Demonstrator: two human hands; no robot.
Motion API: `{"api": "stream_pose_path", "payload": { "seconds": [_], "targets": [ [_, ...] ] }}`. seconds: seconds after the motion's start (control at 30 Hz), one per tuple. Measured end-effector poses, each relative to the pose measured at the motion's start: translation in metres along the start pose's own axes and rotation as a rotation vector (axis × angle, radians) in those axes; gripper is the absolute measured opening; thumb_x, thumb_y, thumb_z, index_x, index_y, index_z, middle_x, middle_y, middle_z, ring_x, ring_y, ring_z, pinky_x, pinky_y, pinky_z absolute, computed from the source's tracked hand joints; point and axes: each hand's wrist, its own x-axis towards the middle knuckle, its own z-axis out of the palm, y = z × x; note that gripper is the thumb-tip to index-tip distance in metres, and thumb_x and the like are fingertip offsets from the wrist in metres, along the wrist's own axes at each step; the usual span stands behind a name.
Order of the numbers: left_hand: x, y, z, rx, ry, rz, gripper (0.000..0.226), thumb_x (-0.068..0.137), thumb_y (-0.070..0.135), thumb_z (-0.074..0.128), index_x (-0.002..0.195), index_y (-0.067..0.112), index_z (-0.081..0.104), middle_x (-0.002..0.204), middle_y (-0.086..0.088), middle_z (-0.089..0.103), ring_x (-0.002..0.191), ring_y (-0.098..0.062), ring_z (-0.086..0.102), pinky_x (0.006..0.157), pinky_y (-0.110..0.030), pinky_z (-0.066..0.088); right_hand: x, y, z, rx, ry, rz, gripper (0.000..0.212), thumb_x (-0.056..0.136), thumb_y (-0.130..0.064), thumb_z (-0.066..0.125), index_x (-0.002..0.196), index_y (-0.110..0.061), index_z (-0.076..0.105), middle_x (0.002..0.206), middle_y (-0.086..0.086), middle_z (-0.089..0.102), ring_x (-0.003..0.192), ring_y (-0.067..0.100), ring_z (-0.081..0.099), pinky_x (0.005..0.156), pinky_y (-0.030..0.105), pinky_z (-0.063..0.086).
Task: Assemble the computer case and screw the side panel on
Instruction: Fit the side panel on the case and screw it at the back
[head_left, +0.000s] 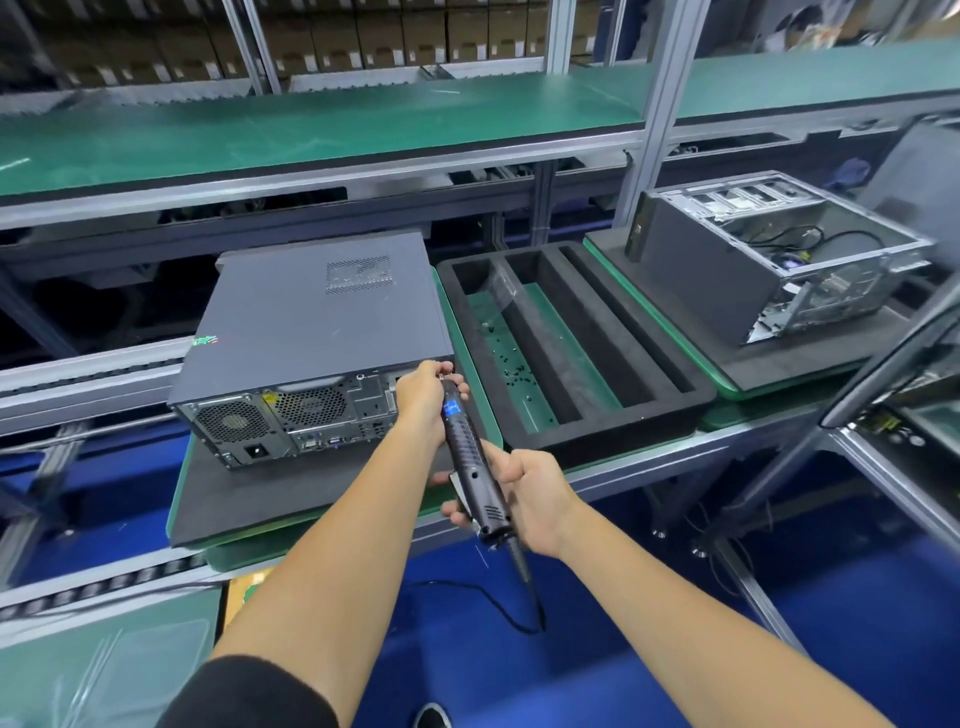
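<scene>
A grey computer case (311, 322) lies on its side on a dark foam pad, its side panel on top and its rear ports facing me. My right hand (530, 493) grips the lower handle of a black electric screwdriver (470, 457), whose tip points at the case's rear right corner. At that corner my left hand (426, 389) pinches the screwdriver's tip end, fingers curled. The bit and any screw are hidden behind the left hand.
A black foam tray (613, 405) with long slots holds several small black screws on its green floor. An open, unpanelled case (779, 260) sits on another pad to the right. The screwdriver's cable (493, 603) hangs toward the blue floor. A metal frame post (654, 145) rises behind.
</scene>
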Motion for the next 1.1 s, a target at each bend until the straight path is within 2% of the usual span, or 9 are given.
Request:
{"api": "stream_pose_path", "payload": {
  "seconds": [0.07,0.17,0.4,0.7,0.8,0.87,0.93,1.0,1.1],
  "targets": [
    [0.000,0.000,0.000,-0.025,-0.015,-0.017,0.020,0.089,0.010,0.041,0.070,0.011,0.049,0.047,-0.001,0.049,0.038,-0.014,0.045,0.043,-0.023,0.040,-0.004,0.001,-0.003,0.000,-0.036,-0.007,0.075,0.068,0.000,0.030,0.138,-0.010,0.054,0.120,0.028,0.063,0.093,0.043,0.065,0.086,0.048,0.057],
    [0.000,-0.001,0.000,-0.054,-0.017,-0.015,0.023,0.090,0.010,0.040,0.068,0.011,0.048,0.047,0.000,0.048,0.037,-0.014,0.044,0.042,-0.021,0.040,-0.007,0.002,-0.004,0.023,-0.067,-0.028,0.081,0.060,0.004,0.039,0.140,-0.006,0.051,0.123,0.029,0.062,0.098,0.042,0.064,0.085,0.047,0.057],
    [0.001,-0.002,0.000,-0.097,-0.031,-0.011,0.025,0.091,0.010,0.041,0.067,0.010,0.050,0.051,-0.002,0.050,0.039,-0.015,0.045,0.041,-0.020,0.041,-0.013,0.002,-0.005,0.068,-0.116,-0.023,0.075,0.071,0.013,0.021,0.139,-0.001,0.049,0.125,0.028,0.061,0.103,0.041,0.063,0.085,0.045,0.058],
    [0.003,-0.002,-0.002,-0.101,-0.030,-0.007,0.024,0.091,0.010,0.042,0.068,0.009,0.051,0.051,-0.003,0.052,0.039,-0.015,0.047,0.041,-0.021,0.042,-0.020,-0.002,0.000,0.004,-0.090,-0.011,0.065,0.079,0.011,0.026,0.138,-0.004,0.050,0.131,0.026,0.054,0.104,0.038,0.063,0.082,0.044,0.058],
    [0.001,-0.004,-0.002,-0.089,-0.027,-0.001,0.021,0.090,0.011,0.045,0.070,0.009,0.052,0.054,-0.004,0.053,0.043,-0.017,0.048,0.044,-0.023,0.043,-0.017,-0.005,0.010,-0.349,0.063,0.010,0.043,0.091,-0.008,0.053,0.134,-0.008,0.049,0.117,0.020,0.056,0.093,0.032,0.067,0.082,0.046,0.058],
    [0.001,-0.005,-0.002,-0.076,-0.028,0.004,0.018,0.089,0.013,0.047,0.072,0.009,0.053,0.054,-0.004,0.054,0.045,-0.018,0.049,0.045,-0.025,0.043,-0.013,-0.004,0.019,-0.796,0.245,0.006,0.047,0.086,-0.018,0.072,0.125,-0.012,0.046,0.109,0.015,0.062,0.084,0.025,0.067,0.083,0.046,0.058],
    [0.000,-0.005,-0.002,-0.068,-0.027,0.000,0.016,0.088,0.013,0.048,0.074,0.010,0.054,0.055,-0.005,0.056,0.046,-0.018,0.050,0.047,-0.026,0.043,-0.008,0.000,0.029,-1.125,0.401,-0.067,0.055,0.080,-0.015,0.075,0.121,-0.016,0.039,0.105,0.012,0.061,0.080,0.023,0.064,0.075,0.041,0.060],
    [0.001,-0.003,-0.003,-0.091,-0.034,-0.005,0.015,0.088,0.013,0.047,0.074,0.009,0.053,0.055,-0.005,0.055,0.046,-0.018,0.050,0.047,-0.026,0.043,-0.003,0.004,0.035,-1.224,0.477,-0.130,0.057,0.079,-0.014,0.072,0.120,-0.020,0.033,0.099,0.006,0.057,0.080,0.023,0.062,0.068,0.037,0.059],
    [0.003,0.003,-0.005,-0.192,-0.033,-0.037,0.025,0.092,0.014,0.036,0.075,0.004,0.051,0.053,-0.007,0.054,0.045,-0.019,0.052,0.047,-0.026,0.043,0.005,0.007,0.041,-1.201,0.493,-0.119,0.046,0.082,-0.021,0.070,0.115,-0.016,0.037,0.093,0.003,0.054,0.076,0.021,0.057,0.064,0.035,0.053]
  ]
}}
